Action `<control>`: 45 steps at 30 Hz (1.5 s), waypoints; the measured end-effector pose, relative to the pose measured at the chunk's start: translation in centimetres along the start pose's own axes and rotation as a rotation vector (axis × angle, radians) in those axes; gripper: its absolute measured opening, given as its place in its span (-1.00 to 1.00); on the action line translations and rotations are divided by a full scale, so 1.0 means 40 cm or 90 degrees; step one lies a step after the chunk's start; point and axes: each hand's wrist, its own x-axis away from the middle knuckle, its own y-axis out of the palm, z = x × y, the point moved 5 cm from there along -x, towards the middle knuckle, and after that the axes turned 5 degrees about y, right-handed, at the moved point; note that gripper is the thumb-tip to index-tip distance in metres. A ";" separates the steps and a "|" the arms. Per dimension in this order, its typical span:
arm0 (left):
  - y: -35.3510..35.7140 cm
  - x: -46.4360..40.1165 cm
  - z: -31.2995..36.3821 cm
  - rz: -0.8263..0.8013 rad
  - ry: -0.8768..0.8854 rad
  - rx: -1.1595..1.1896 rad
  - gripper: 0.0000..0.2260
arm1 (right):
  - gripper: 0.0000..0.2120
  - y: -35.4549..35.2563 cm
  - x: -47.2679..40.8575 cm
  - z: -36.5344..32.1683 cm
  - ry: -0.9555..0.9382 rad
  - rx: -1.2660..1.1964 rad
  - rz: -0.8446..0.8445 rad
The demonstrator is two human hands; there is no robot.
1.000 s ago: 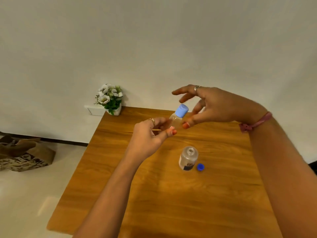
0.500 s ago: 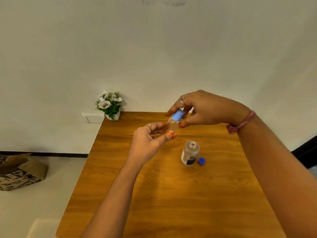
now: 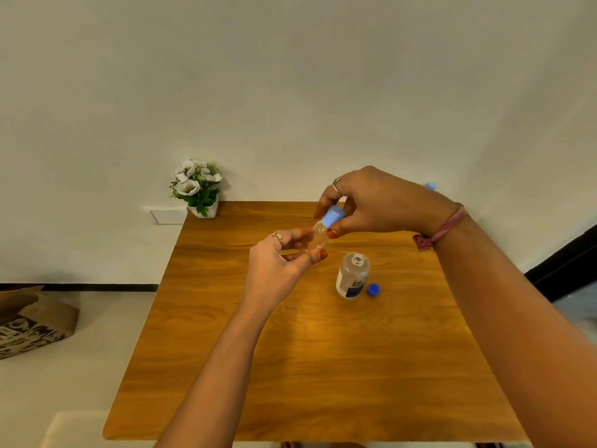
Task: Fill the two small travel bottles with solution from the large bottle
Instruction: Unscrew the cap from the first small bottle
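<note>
The warm-brown wood-grain table (image 3: 290, 367) carries little across its near half; only the two forearms cross above it. Past its middle, toward the right edge, the larger clear plastic bottle with a dark label (image 3: 352, 279) stands upright with its neck uncapped, and its small dark-blue screw cap (image 3: 373, 290) lies just beside its base on the right.

Above the table's far half, the left hand (image 3: 277, 266) pinches the lower body of a small clear travel bottle (image 3: 319, 236) between thumb and fingertips, the bottle tilted with its top leaning toward the right hand. The right hand (image 3: 371, 205) comes over from above, its thumb and curled fingers closed round the bottle's pale-blue cap (image 3: 332, 216). Whether the cap is being tightened or loosened I cannot tell from here, and the liquid level is hard to read behind the fingers.

This little bottle looks light and thin-walled, likely to flex and spurt if squeezed while open, and smooth enough to slip if wet; best held low on the body, as now, leaving the cap free to turn. The larger bottle, open, would spill if knocked.

At the far left corner sits a white pot of white artificial flowers (image 3: 197, 189). A speck of pale blue (image 3: 430, 185) behind the right wrist may be the second travel bottle's cap.
</note>
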 end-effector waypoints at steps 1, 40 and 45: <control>-0.001 0.000 -0.003 0.003 0.000 0.004 -0.64 | -0.57 0.000 0.000 0.001 0.002 -0.007 -0.001; 0.318 0.112 -0.450 -0.180 -0.271 -0.269 -0.56 | -0.62 0.688 0.134 0.409 0.456 -0.259 0.064; 0.333 0.115 -0.469 -0.190 -0.263 -0.303 -0.60 | -0.57 0.710 0.122 0.418 0.447 -0.230 0.027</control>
